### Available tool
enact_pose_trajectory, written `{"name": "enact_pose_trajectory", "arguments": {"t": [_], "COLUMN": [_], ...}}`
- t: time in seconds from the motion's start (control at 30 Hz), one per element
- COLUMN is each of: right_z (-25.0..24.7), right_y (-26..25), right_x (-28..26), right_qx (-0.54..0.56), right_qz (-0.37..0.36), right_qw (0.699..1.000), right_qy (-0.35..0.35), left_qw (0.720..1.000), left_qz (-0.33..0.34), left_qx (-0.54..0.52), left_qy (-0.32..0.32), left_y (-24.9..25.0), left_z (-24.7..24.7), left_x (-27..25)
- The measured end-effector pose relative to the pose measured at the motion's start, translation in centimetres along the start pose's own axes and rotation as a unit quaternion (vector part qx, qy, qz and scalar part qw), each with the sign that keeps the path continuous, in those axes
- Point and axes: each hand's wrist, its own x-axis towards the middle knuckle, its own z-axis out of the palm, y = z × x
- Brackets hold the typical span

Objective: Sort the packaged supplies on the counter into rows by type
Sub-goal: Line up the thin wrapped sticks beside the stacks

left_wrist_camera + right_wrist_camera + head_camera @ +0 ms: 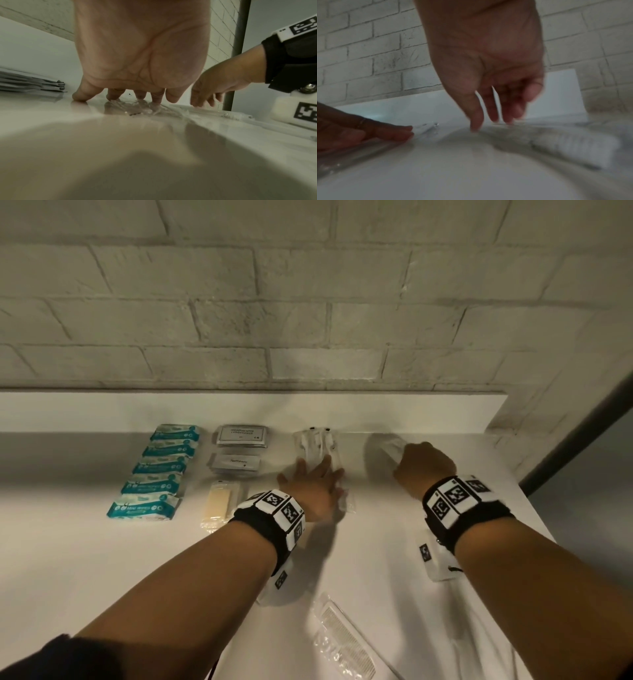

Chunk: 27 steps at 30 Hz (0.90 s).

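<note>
The left hand (317, 487) presses flat, fingers (113, 94) straight, on clear packets (317, 448) on the bench (102, 559). Right of these packets, the right hand (424, 469) touches a white packet (385, 448), fingers (477, 116) loosely extended.

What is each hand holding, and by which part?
Neither grips anything: left hand presses flat on the clear packets; right hand touches the white packet's near end.

In front of me I see a white painted brick wall (239, 302), a white table (137, 559) with a low white backsplash (102, 412), and dim, warm light.
</note>
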Motion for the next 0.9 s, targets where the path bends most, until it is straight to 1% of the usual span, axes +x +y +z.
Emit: {"name": "enact_pose_trajectory", "arguments": {"t": [0.07,0.13,0.2,0.27,0.33,0.4,0.43,0.47,0.5,0.53,0.57,0.6,0.63,0.73,0.83,0.9], "right_z": [0.1,0.1,-0.2,-0.7,-1.6,-2.5,-2.7,-2.6,-2.1,-1.4,-0.7,-0.1,0.3,1.0,1.3,1.3], "right_y": [0.3,0.2,-0.4,-1.4,-2.4,-3.0,-3.2,-3.1,-2.8,-2.3,-1.8,-1.3,-0.9,-1.0,-1.9,-3.2], "right_x": [-0.3,-0.6,-1.0,-1.1,-0.9,-1.2,-1.3,-1.4,-1.3,-1.3,-1.2,-1.3,-1.3,-1.7,-2.4,-3.1], "right_qx": [0.006,0.035,0.05,0.021,-0.001,-0.011,-0.028,-0.051,-0.076,-0.087,-0.081,-0.07,-0.063,-0.064,-0.068,-0.084], "right_qz": [0.017,0.007,-0.015,-0.062,-0.149,-0.238,-0.271,-0.288,-0.289,-0.28,-0.266,-0.256,-0.253,-0.261,-0.263,-0.265], "right_qw": [0.999,0.998,0.997,0.997,0.989,0.968,0.956,0.95,0.95,0.955,0.961,0.964,0.965,0.963,0.96,0.957], "right_qy": [-0.041,-0.052,-0.053,-0.046,0.006,0.084,0.11,0.112,0.087,0.045,0.0,-0.03,-0.041,-0.028,-0.061,-0.077], "left_qw": [1.0,1.0,1.0,1.0,1.0,1.0,1.0,1.0,1.0,1.0,1.0,1.0,1.0,1.0,1.0,1.0], "left_qz": [-0.004,-0.001,0.0,-0.002,0.0,-0.003,-0.007,-0.007,-0.003,0.003,0.007,0.009,0.008,0.011,0.011,0.002], "left_qx": [0.002,0.003,-0.009,-0.014,-0.007,-0.007,-0.012,-0.019,-0.021,-0.018,-0.016,-0.017,-0.019,-0.003,-0.001,-0.02], "left_qy": [0.005,0.006,0.004,0.003,0.004,0.005,0.006,0.006,0.006,0.006,0.007,0.005,0.001,0.009,0.028,0.02], "left_y": [0.0,0.0,0.0,0.0,0.1,0.1,0.1,0.0,0.0,-0.1,-0.2,-0.2,-0.2,-0.1,0.0,0.2], "left_z": [0.1,0.1,0.1,0.0,0.0,0.0,0.0,0.0,0.0,0.1,0.1,0.1,0.1,0.0,0.2,0.2], "left_x": [0.1,0.2,0.2,0.0,0.0,0.0,0.0,0.0,0.0,0.0,0.0,0.0,0.0,0.0,0.0,0.1]}}
